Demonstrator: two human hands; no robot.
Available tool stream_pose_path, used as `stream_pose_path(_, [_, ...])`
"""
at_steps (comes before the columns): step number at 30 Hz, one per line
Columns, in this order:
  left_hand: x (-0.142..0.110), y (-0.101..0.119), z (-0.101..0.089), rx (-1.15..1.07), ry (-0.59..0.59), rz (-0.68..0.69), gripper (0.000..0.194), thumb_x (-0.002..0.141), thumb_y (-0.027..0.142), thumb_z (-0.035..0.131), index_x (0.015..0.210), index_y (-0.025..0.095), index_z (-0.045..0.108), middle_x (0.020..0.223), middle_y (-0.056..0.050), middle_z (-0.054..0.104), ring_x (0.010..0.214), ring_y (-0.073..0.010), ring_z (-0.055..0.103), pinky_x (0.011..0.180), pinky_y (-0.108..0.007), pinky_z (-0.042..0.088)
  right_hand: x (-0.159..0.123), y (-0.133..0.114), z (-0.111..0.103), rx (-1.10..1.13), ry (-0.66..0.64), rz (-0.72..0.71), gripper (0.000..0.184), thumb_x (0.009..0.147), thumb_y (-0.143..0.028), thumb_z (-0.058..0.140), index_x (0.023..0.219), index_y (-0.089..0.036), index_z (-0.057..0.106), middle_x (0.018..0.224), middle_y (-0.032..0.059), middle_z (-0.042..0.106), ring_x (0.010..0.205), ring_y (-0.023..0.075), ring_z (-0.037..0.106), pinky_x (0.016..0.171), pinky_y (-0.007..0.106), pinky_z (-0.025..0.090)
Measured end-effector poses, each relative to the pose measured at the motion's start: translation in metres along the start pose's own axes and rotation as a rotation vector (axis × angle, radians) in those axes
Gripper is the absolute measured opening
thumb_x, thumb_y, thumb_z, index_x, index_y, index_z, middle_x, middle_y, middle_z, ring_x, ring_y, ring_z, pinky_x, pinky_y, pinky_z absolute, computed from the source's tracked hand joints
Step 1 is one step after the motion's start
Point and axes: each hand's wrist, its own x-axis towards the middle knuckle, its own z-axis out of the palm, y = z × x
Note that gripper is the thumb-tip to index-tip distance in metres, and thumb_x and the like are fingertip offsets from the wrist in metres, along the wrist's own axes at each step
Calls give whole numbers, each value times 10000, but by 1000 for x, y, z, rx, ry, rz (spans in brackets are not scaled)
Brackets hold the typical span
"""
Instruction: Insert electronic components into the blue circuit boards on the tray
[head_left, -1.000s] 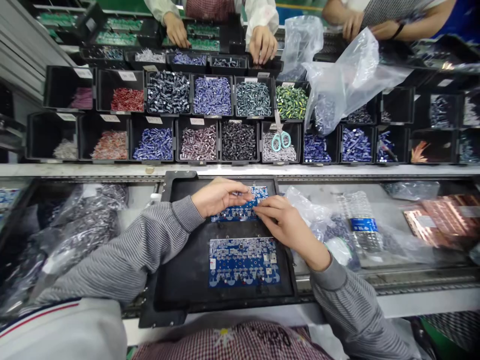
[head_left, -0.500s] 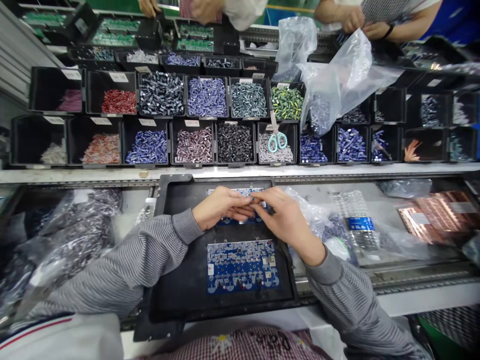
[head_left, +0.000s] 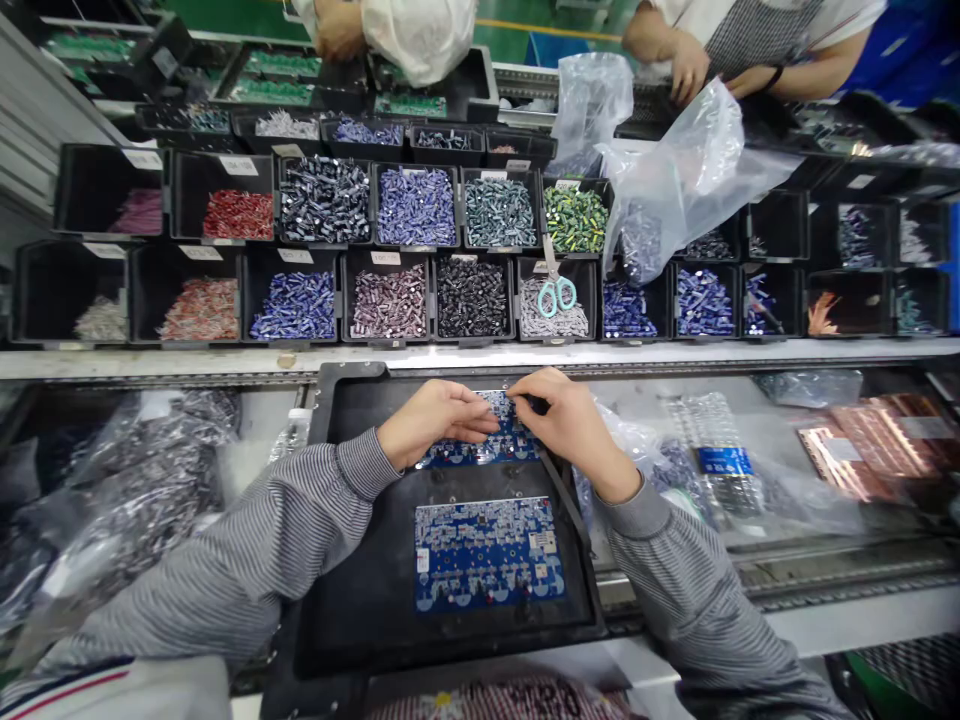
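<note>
Two blue circuit boards lie in a black tray. Over the left part of the far circuit board is my left hand, its thumb and fingers drawn together; whatever they hold is too small or hidden to name. My right hand pinches at the far edge of the same board, thumb and forefinger pressed together. What sits between those fingertips cannot be made out. Nearer to me, the second circuit board lies flat, with small parts on it and no hand touching it.
Behind the tray stand two rows of black bins with loose electronic parts, such as purple-blue parts. Teal-handled scissors rest on one bin. A plastic bag drapes over others. Bagged parts lie left. Co-workers' hands show beyond.
My hands, together at the fingertips before, are now apart. The right fingertips have come down to the board's far edge. Across the line, a co-worker's white sleeve has shifted left.
</note>
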Motion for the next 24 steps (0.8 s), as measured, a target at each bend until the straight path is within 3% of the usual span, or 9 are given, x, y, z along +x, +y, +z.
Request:
stream_pose_path(5, [2, 1, 1, 120, 77, 84, 148, 746, 193, 713, 661, 95, 640, 584, -10, 589, 459, -47, 470, 447, -164, 377, -2, -1, 0, 9, -15, 12, 199, 779, -73, 537, 848, -209, 665, 831, 34, 697, 837, 191, 618, 770, 352, 499])
stream_pose_path(8, [1, 3, 1, 71, 56, 30, 43, 744, 110, 692, 771, 77, 694, 681, -58, 651, 562, -79, 564, 550, -187, 451, -2, -1, 0, 7, -15, 21, 185, 788, -79, 541, 862, -199, 661, 822, 40, 686, 823, 186, 615, 745, 338, 501])
stream_pose_path(10, [0, 3, 1, 41, 43, -7, 96, 771, 79, 651, 849, 65, 705, 739, -93, 679, 646, -112, 617, 627, -216, 487, -2, 1, 0, 4, -16, 22, 175, 795, -87, 544, 867, -197, 659, 818, 39, 680, 813, 184, 611, 728, 332, 502])
stream_pose_path(15, [1, 3, 0, 19, 25, -13, 111, 824, 115, 612, 830, 59, 708, 745, -106, 686, 658, -115, 630, 626, -208, 488, -4, -2, -1, -7, -24, -37, 136, 825, -125, 563, 839, -200, 676, 824, 43, 683, 836, 191, 597, 776, 358, 490])
stream_pose_path(18, [3, 2, 1, -22, -48, -21, 107, 827, 122, 618, 825, 68, 710, 752, -100, 689, 651, -104, 627, 635, -199, 487, -6, -12, -6, 48, -19, -76, 113, 840, -195, 589, 895, -222, 684, 869, 39, 677, 867, 182, 589, 791, 347, 489])
stream_pose_path(21, [5, 4, 5, -87, -106, -42, 123, 840, 85, 587, 837, 63, 708, 794, -110, 697, 717, -114, 650, 739, -221, 499, -6, -17, -13, 78, -21, -79, 125, 847, -185, 563, 901, -229, 668, 853, 30, 667, 857, 176, 585, 780, 339, 485])
stream_pose_path(24, [8, 7, 11, -94, -74, -51, 173, 844, 20, 535, 898, 60, 694, 856, -130, 705, 813, -143, 670, 848, -273, 491, -2, -6, -16, 16, 8, -24, 112, 823, -143, 545, 832, -207, 637, 815, 35, 655, 820, 186, 574, 772, 348, 467])
